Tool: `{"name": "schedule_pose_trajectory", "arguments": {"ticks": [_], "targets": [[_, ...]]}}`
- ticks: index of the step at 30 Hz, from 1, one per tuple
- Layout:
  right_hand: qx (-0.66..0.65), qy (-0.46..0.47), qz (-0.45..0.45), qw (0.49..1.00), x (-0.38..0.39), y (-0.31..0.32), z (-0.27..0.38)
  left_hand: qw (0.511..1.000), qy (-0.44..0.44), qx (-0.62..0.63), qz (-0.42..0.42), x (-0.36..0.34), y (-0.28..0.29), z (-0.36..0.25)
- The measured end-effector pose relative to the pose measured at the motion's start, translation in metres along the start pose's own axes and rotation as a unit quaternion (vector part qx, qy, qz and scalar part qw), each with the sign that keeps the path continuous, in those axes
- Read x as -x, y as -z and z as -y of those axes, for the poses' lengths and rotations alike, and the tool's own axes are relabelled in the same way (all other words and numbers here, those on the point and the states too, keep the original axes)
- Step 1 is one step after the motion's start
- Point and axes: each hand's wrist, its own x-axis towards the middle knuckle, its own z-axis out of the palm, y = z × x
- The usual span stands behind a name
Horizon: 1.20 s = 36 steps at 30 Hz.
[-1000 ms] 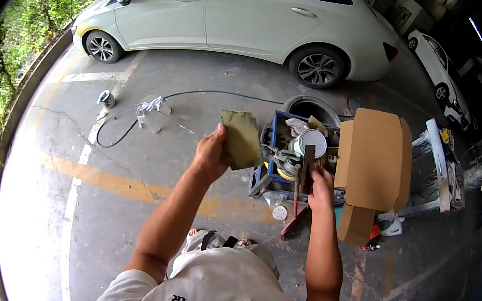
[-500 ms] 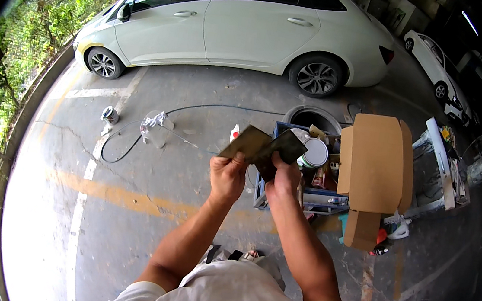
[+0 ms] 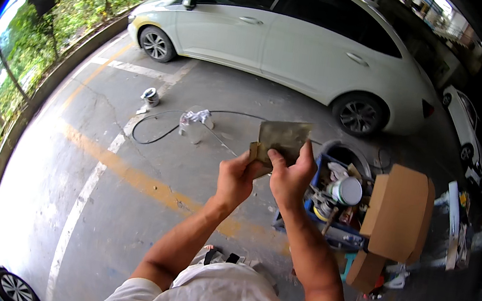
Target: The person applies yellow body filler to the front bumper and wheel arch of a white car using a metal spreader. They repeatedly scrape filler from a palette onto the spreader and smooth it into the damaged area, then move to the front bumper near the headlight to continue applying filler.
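Observation:
My left hand [image 3: 235,177] and my right hand [image 3: 293,176] are raised close together in front of my chest. A thin, square, olive-grey putty spreader [image 3: 282,135] stands up from the fingers of my right hand, whose thumb presses on its face. The fingers of my left hand are closed on a second, brownish putty spreader [image 3: 254,150], mostly hidden, with only a narrow part showing. The two spreaders overlap, and I cannot tell exactly where they touch.
A blue cart [image 3: 327,234] holding tins and tools stands to the right, beside an opened cardboard box [image 3: 398,214]. Beyond is a white car [image 3: 303,49]. A small can [image 3: 150,97], a black hose [image 3: 148,141] and a plastic-covered container [image 3: 195,125] are on the floor.
The view has swung, so the car and cart sit farther right and lower. The spreaders, fanned apart before, now overlap, with one turned more upright.

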Motion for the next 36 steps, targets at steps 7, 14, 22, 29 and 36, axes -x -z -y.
{"name": "schedule_pose_trajectory", "arguments": {"ticks": [7, 14, 22, 29, 36], "targets": [[0.019, 0.132, 0.099, 0.986, -0.006, -0.086, 0.013, 0.974, 0.103, -0.184, 0.079, -0.021, 0.13, 0.017], [-0.334, -0.364, 0.182, 0.85, -0.012, -0.182, 0.007, 0.727, 0.292, 0.614, 0.093, -0.006, 0.212, 0.058], [-0.28, -0.324, 0.197, 0.882, -0.006, -0.283, -0.016, 0.774, 0.317, 0.547, 0.008, -0.041, 0.219, 0.087], [-0.203, -0.067, 0.347, 0.913, -0.047, -0.333, -0.031, 0.766, 0.44, 0.456, -0.104, -0.103, 0.24, 0.145], [-0.188, -0.038, 0.417, 0.888, -0.118, -0.417, -0.08, 0.687, 0.46, 0.559, -0.059, -0.174, 0.255, 0.181]]}}
